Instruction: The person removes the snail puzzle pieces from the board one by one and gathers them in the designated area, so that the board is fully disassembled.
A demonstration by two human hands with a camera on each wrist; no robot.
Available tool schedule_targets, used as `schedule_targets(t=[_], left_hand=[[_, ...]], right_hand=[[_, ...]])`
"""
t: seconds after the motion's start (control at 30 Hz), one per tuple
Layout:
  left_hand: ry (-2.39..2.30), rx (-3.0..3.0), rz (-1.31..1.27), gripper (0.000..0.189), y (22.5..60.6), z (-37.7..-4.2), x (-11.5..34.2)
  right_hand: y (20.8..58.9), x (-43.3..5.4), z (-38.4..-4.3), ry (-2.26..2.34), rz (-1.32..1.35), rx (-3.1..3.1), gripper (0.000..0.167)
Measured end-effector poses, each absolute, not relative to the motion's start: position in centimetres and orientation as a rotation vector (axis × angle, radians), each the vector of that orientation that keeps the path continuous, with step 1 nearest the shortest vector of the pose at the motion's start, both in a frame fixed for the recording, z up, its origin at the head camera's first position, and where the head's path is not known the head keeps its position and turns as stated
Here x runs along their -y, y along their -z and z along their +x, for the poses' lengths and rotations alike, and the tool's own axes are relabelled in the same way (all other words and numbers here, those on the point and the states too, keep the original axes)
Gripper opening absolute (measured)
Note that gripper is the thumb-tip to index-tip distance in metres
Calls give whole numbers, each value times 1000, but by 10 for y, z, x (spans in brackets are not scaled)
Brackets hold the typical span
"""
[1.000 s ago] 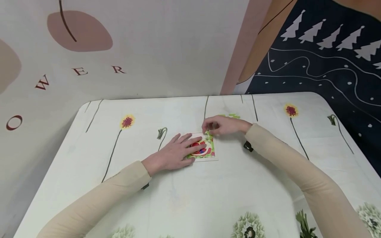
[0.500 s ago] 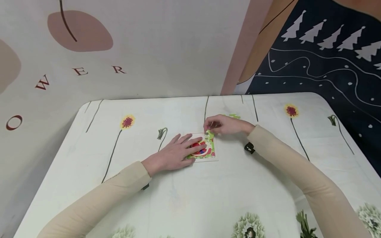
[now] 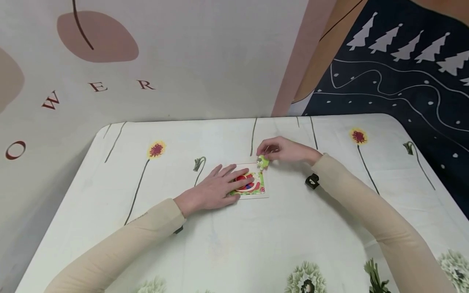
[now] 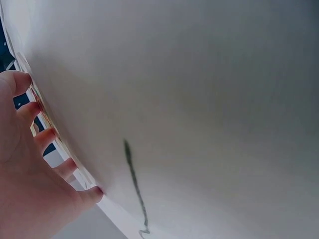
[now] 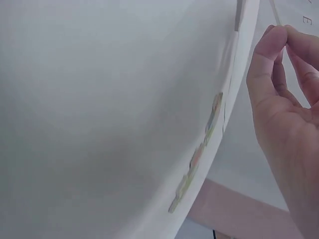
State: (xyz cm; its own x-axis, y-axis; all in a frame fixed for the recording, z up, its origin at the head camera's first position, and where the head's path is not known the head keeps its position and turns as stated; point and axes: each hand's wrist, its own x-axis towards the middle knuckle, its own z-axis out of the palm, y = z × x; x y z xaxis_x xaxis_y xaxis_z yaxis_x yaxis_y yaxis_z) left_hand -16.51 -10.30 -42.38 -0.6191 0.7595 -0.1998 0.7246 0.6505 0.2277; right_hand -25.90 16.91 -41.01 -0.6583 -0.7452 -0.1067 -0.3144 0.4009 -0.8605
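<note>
In the head view a small square jigsaw puzzle (image 3: 259, 186) with a colourful picture and a pale border lies on the table. My left hand (image 3: 214, 189) rests on its left part with fingers spread, covering some of the picture. With thumb and fingertips my right hand (image 3: 283, 149) pinches a light green puzzle piece (image 3: 263, 162) with a cartoon eye. That piece is held tilted at the puzzle's top right corner, where pale board shows below it. In the right wrist view the fingertips of the right hand (image 5: 286, 74) meet, and only a thin edge of the piece shows.
Several loose puzzle pieces (image 5: 197, 157) lie on the table in the right wrist view; the right hand hides them in the head view. A white flower-printed cloth (image 3: 227, 244) covers the table. A printed wall hanging (image 3: 205, 61) rises behind its far edge.
My right hand has lifted the green piece out of the puzzle's top right corner and moved slightly right and away. The left hand has stayed put.
</note>
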Motion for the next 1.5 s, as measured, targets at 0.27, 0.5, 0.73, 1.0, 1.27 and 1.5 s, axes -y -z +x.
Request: schedule_targets(t=[0.27, 0.5, 0.73, 1.0, 1.27, 1.5], left_hand=[[-195, -2596, 1198, 56, 424, -165, 103], [-201, -2599, 1210, 56, 424, -165, 103], [-204, -2598, 1216, 56, 425, -165, 103], [-207, -2597, 1203, 56, 424, -165, 104], [-213, -2595, 1207, 55, 424, -163, 104], [-214, -2596, 1206, 55, 424, -163, 104]], right_hand=[[403, -181, -262, 1212, -896, -2211, 19], [396, -193, -266, 1176, -869, -2269, 21], [391, -205, -270, 1210, -868, -2289, 20], [393, -213, -275, 1229, -909, -2288, 21], [393, -230, -275, 1167, -773, -2434, 18], [396, -248, -277, 1125, -682, -2522, 19]])
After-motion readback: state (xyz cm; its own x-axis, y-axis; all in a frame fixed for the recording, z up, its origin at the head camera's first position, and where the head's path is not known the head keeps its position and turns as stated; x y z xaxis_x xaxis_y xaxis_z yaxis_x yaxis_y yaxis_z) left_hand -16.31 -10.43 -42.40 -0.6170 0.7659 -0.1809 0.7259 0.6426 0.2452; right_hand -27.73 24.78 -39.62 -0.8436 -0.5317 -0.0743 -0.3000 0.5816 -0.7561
